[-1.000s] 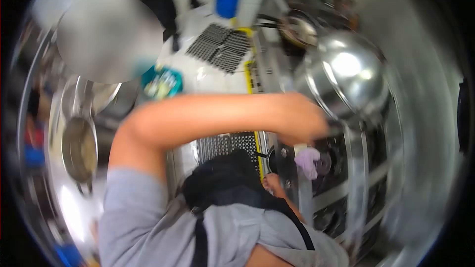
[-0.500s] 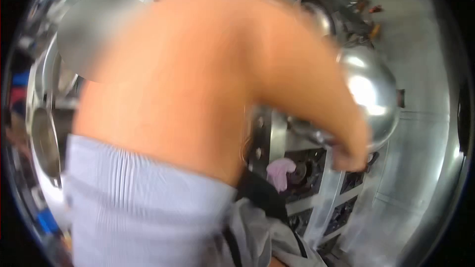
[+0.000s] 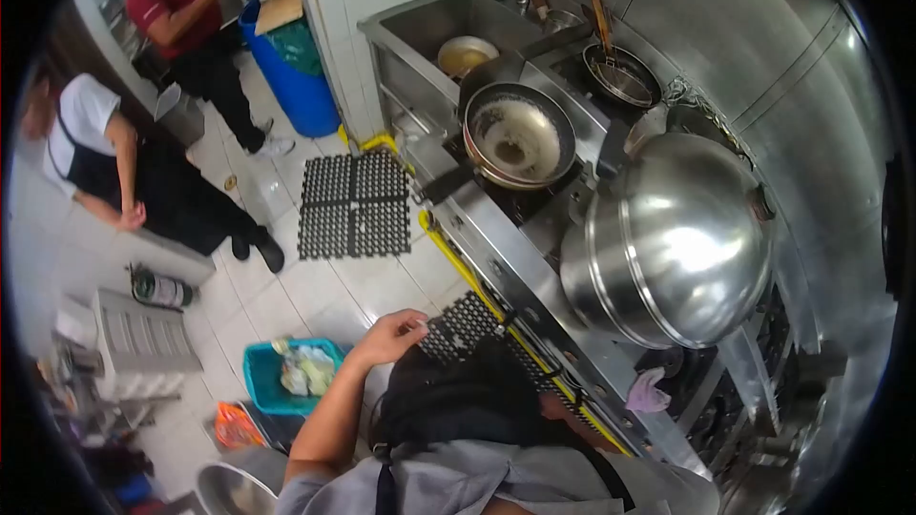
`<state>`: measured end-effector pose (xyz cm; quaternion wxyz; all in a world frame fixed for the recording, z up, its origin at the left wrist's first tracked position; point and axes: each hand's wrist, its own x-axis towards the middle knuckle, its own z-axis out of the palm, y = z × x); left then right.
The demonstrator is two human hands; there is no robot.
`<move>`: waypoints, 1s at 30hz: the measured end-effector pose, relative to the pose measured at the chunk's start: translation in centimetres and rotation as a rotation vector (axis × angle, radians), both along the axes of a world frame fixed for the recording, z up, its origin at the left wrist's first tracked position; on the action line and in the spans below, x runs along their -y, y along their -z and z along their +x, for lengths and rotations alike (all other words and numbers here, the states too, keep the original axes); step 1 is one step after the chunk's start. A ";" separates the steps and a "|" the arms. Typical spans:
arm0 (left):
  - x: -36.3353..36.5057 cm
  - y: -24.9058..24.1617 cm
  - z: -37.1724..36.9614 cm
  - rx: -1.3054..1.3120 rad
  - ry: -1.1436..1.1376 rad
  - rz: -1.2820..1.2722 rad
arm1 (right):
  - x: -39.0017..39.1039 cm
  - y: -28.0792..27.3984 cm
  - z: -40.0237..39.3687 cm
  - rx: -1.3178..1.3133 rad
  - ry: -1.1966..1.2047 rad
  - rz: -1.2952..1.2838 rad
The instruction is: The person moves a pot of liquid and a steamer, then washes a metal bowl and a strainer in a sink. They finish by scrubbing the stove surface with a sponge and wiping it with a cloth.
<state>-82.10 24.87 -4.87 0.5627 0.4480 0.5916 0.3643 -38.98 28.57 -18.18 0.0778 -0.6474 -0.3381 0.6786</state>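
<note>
From the head view, the person's left hand [image 3: 396, 336] hangs above a perforated floor mat [image 3: 458, 336], its fingers loosely curled; whether they pinch something small, I can't tell. The right hand [image 3: 553, 407] is mostly hidden beside the black apron [image 3: 458, 401], so its grip I can't tell either. A big domed steel vessel [image 3: 692, 238] rests on the stove [image 3: 501, 250], probably there because its broad body needs that width of support. The pink cloth [image 3: 649, 391] lies near the stove's front edge, likely within reach for hot metal. Farther along, a pan [image 3: 520, 136] sits with a black handle [image 3: 447, 185] jutting frontward, presumably for easy grabbing. A canister [image 3: 160, 288] bears a label, too small to read; I can make out no brand anywhere.
</note>
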 end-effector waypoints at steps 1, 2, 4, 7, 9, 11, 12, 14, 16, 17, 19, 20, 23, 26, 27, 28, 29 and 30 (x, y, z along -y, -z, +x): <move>-0.8 -0.6 -2.5 -0.009 0.020 -0.003 | -0.2 0.2 -2.0 -0.009 0.016 -0.010; -1.3 -1.1 -4.5 -0.093 -0.001 0.013 | 0.1 -0.1 -3.5 -0.019 0.032 -0.023; -2.5 -1.4 -8.1 -0.204 -0.009 0.032 | 1.1 -0.8 -6.3 -0.040 0.075 -0.053; -5.9 -1.6 -12.3 -0.144 -0.036 0.048 | 0.0 8.3 -8.1 0.063 -0.026 -0.053; -8.2 -1.5 -14.3 -0.150 -0.033 0.065 | -0.9 11.3 -9.2 0.188 -0.176 -0.055; -10.4 -2.0 -15.6 -0.085 -0.116 0.066 | -3.0 8.4 -12.0 0.410 -0.578 0.136; -11.4 -2.4 -16.2 -0.053 -0.135 0.048 | 1.4 13.5 -6.2 0.408 -0.576 0.142; -12.8 -2.4 -18.0 -0.059 -0.149 0.030 | -2.4 20.9 -11.0 0.378 -0.367 0.204; -14.3 -2.9 -20.1 -0.009 -0.191 -0.016 | -4.9 16.9 -13.9 0.454 -0.452 0.197; -15.1 -2.4 -21.9 -0.024 -0.185 -0.055 | -5.6 15.0 -15.4 0.531 -0.543 0.187; -17.3 -2.1 -24.8 0.000 -0.226 -0.104 | -6.9 13.5 -18.7 0.500 -0.493 0.153; -18.7 -1.9 -26.4 0.013 -0.225 -0.101 | -7.0 13.0 -19.0 0.482 -0.463 0.130; -24.0 -1.0 -31.2 0.030 -0.211 -0.089 | -6.8 12.1 -18.8 0.426 -0.371 0.080; -31.0 -0.5 -36.9 0.124 -0.216 -0.095 | -7.6 12.4 -23.2 0.346 -0.274 0.055; -33.7 0.1 -39.1 0.081 -0.188 -0.100 | -8.1 12.4 -25.8 0.322 -0.239 0.043; -36.3 1.4 -41.7 0.098 -0.152 -0.036 | -10.2 11.6 -29.5 0.293 -0.203 0.025; -38.9 2.5 -44.0 0.122 -0.119 0.028 | -11.3 10.6 -33.0 0.268 -0.170 0.006; -41.6 1.3 -45.8 0.073 -0.113 0.014 | -1.2 19.5 -25.0 0.269 -0.159 -0.009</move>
